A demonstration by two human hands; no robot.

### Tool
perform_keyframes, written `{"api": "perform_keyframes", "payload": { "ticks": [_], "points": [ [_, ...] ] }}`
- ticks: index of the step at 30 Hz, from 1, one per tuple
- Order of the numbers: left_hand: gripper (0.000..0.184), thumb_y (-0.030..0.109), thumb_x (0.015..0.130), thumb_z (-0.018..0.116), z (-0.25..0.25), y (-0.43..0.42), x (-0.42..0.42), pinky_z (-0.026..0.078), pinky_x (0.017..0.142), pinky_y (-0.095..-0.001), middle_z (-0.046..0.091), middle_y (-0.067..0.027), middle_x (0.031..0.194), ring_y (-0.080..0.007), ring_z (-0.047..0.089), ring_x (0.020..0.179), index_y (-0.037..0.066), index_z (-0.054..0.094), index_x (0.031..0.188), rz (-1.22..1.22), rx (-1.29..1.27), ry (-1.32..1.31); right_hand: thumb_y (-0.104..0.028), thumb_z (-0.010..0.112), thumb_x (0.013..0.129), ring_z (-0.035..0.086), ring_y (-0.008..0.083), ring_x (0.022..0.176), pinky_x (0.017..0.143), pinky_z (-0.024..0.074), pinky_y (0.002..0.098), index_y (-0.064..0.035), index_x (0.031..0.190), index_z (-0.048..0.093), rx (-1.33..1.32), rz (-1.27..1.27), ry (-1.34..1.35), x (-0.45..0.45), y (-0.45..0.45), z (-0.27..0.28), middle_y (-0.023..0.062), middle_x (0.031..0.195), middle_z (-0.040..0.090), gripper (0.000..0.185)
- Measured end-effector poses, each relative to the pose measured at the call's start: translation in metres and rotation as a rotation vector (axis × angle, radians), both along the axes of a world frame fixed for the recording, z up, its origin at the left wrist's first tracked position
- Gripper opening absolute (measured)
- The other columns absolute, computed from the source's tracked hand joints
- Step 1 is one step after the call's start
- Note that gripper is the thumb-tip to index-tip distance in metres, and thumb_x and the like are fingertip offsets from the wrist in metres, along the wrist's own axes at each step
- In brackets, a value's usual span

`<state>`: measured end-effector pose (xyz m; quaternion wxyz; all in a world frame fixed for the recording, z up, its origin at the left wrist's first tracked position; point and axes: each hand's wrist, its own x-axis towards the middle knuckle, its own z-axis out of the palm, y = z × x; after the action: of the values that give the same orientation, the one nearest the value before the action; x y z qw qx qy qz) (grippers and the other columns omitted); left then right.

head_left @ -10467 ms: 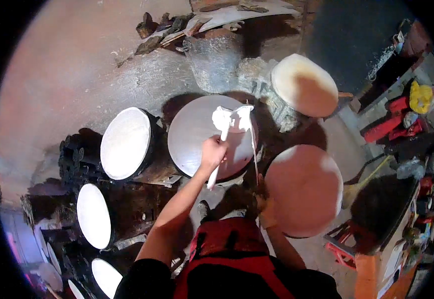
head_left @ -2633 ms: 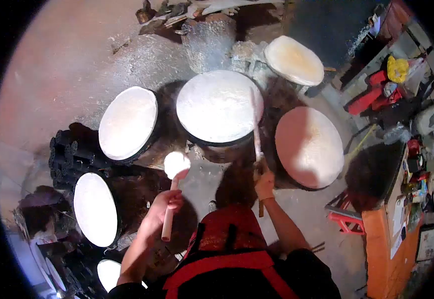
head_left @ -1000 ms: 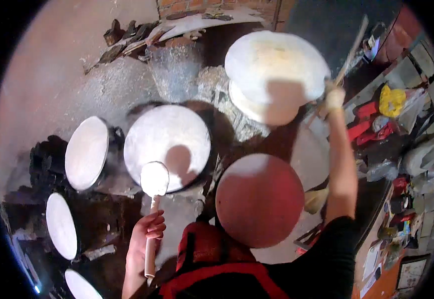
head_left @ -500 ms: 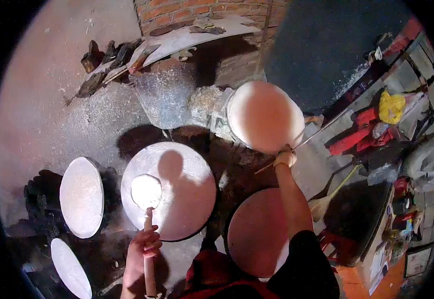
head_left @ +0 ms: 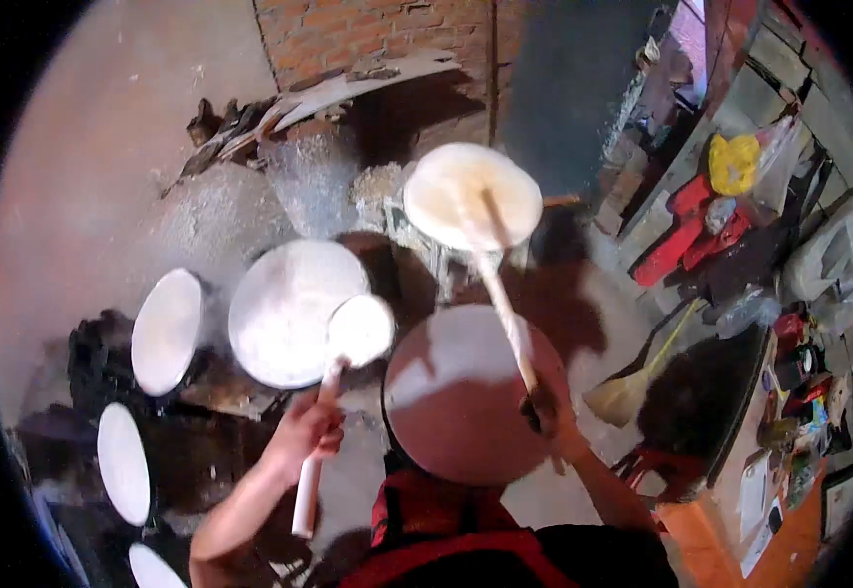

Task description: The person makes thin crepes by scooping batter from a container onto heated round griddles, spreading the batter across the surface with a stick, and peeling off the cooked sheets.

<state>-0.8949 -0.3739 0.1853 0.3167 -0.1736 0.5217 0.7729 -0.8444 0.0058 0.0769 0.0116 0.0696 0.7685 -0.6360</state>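
Observation:
My left hand is closed around the pale handle of a ladle-like tool with a round white head. That head hangs near the right edge of a large round white griddle; glare hides whether it is hollow or flat. My right hand grips a long wooden stick, which points away from me. The far end of the stick reaches over another round griddle coated in white at the back. Directly before me, between my hands, lies a reddish-looking round griddle, partly in shadow.
Further white discs stand at the left, one upper and one lower. A straw broom lies at the right beside a dark-topped table. Firewood rests on a ledge by the brick wall.
My right hand has drawn back toward me, and the stick now points forward over the back griddle. The left hand's tool has shifted right. The view has moved too.

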Motion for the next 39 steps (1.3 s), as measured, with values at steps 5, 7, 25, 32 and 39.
{"api": "perform_keyframes", "payload": {
  "ticks": [5, 7, 25, 32, 39],
  "points": [
    [0.026, 0.009, 0.079, 0.058, -0.002, 0.111, 0.028, 0.045, 0.053, -0.0368, 0.057, -0.0150, 0.073, -0.0277, 0.058, 0.062, 0.002, 0.050, 0.102, -0.445, -0.991, 1.129, -0.011, 0.062, 0.077, 0.060, 0.0328, 0.077, 0.067, 0.0502, 0.0401, -0.0081, 0.109, 0.057, 0.877, 0.309, 0.584, 0.113, 0.058, 0.054, 0.0136, 0.091, 0.060, 0.032],
    [0.024, 0.008, 0.075, 0.060, 0.003, 0.149, 0.042, 0.046, 0.061, -0.0423, 0.059, -0.0198, 0.078, -0.0378, 0.059, 0.070, 0.003, 0.053, 0.097, -0.524, -1.097, 1.200, -0.014, 0.061, 0.078, 0.060, 0.0334, 0.077, 0.067, 0.0500, 0.0407, -0.0075, 0.109, 0.057, 0.808, 0.251, 0.369, 0.134, 0.067, 0.072, 0.0143, 0.092, 0.060, 0.032],
    [0.021, 0.011, 0.075, 0.059, -0.171, 0.304, 0.044, 0.046, 0.045, -0.0312, 0.061, -0.0109, 0.058, -0.0165, 0.060, 0.049, -0.005, 0.062, 0.088, 0.047, -0.793, 0.840, -0.012, 0.056, 0.079, 0.059, 0.0324, 0.087, 0.076, 0.0466, 0.0406, -0.0162, 0.139, 0.035, 0.605, -0.199, -0.006, 0.253, 0.052, -0.107, 0.0157, 0.102, 0.062, 0.064],
    [0.018, 0.017, 0.079, 0.066, -0.104, 0.280, 0.030, 0.043, 0.051, -0.0267, 0.058, -0.0025, 0.060, -0.0113, 0.054, 0.054, 0.000, 0.063, 0.084, 0.355, -0.513, 0.856, -0.011, 0.059, 0.081, 0.059, 0.0344, 0.094, 0.077, 0.0481, 0.0432, -0.0141, 0.138, 0.037, 0.482, -0.283, 0.137, 0.183, 0.015, -0.083, 0.0196, 0.118, 0.055, 0.061],
    [0.023, 0.029, 0.092, 0.052, -0.049, 0.191, 0.061, 0.031, 0.037, -0.0209, 0.044, 0.0027, 0.060, -0.0080, 0.041, 0.044, 0.007, 0.055, 0.092, 0.414, 0.216, 0.402, -0.014, 0.052, 0.091, 0.049, 0.0044, 0.078, 0.067, 0.0401, 0.0183, -0.0061, 0.131, 0.047, -0.478, -0.319, 0.145, 0.130, 0.003, -0.126, -0.0016, 0.110, 0.057, 0.041]
  ]
}}
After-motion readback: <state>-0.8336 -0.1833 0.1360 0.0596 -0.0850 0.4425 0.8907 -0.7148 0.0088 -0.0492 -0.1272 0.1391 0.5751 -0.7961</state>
